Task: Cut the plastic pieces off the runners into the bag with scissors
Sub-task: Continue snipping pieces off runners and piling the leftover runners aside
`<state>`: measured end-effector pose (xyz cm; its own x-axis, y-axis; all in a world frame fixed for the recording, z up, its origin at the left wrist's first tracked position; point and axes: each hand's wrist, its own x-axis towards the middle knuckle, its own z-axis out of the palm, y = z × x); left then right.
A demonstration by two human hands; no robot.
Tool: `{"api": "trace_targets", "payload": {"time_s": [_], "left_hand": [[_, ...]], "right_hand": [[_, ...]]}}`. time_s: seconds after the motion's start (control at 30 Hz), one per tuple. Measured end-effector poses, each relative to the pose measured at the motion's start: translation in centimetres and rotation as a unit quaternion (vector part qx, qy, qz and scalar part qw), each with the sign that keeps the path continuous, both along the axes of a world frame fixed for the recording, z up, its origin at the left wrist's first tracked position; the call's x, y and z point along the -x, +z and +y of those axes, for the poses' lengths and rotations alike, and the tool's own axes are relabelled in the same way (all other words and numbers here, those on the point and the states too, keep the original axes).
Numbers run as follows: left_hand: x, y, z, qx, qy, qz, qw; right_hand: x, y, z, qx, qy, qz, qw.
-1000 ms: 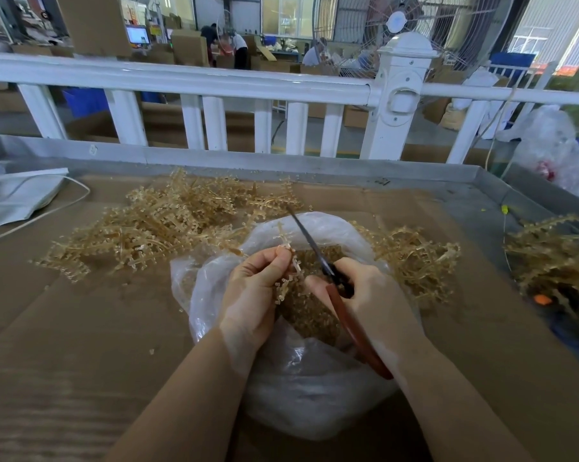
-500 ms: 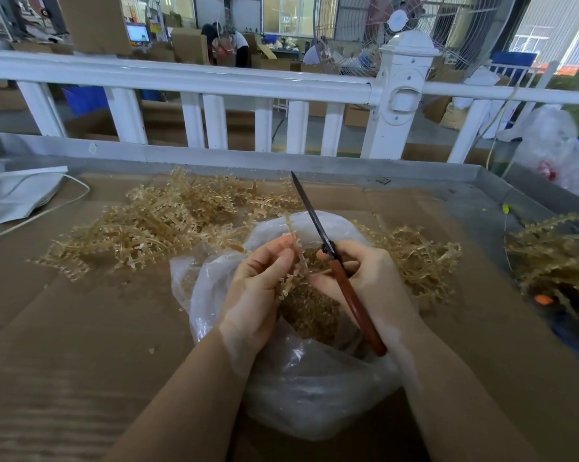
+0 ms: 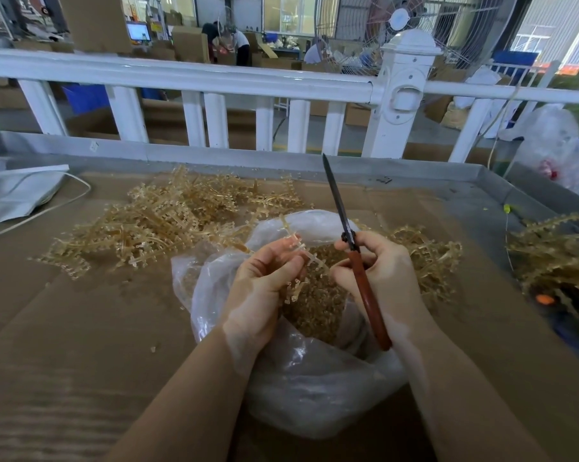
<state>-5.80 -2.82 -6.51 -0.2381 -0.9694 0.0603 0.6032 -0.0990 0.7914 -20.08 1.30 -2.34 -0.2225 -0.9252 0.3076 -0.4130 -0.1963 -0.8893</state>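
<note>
Over bag (image 3: pixel 314 388): left hand (image 3: pixel 265 288) pinches runner (image 3: pixel 301 248); right hand (image 3: pixel 378 271) grips scissors (image 3: pixel 364 288), blades together; no legible writing.

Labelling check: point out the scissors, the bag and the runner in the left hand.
scissors (image 3: pixel 364 285): head view, on the red handle.
bag (image 3: pixel 314 395): head view, on its near clear wall.
runner (image 3: pixel 296 243): head view, on the stem above the left hand (image 3: pixel 261 288).

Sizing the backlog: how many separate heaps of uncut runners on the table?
3. Big heap left of the bag, smaller heap behind the right hand, third at the right edge, partly cut off.
</note>
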Motion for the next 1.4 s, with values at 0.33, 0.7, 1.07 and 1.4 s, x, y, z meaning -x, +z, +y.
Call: {"api": "trace_targets", "payload": {"time_s": [0.33, 0.7, 1.07, 1.4], "left_hand": [[0.1, 0.0, 0.2, -0.001, 0.075, -0.026, 0.997], [0.2, 0.0, 0.2, 0.019, 0.110, -0.039, 0.993], [0.5, -0.1, -0.1, 0.016, 0.113, -0.037, 0.993], [0.4, 0.0, 0.1, 0.024, 0.059, 0.041, 0.997]], "right_hand": [[0.6, -0.2, 0.0, 0.035, -0.029, 0.001, 0.999], [0.1, -0.6, 0.2, 0.030, -0.041, 0.048, 0.998], [-0.2, -0.7, 0.5, 0.039, -0.029, 0.112, 0.992], [-0.6, -0.2, 0.0, 0.028, -0.018, 0.070, 0.997]]}}
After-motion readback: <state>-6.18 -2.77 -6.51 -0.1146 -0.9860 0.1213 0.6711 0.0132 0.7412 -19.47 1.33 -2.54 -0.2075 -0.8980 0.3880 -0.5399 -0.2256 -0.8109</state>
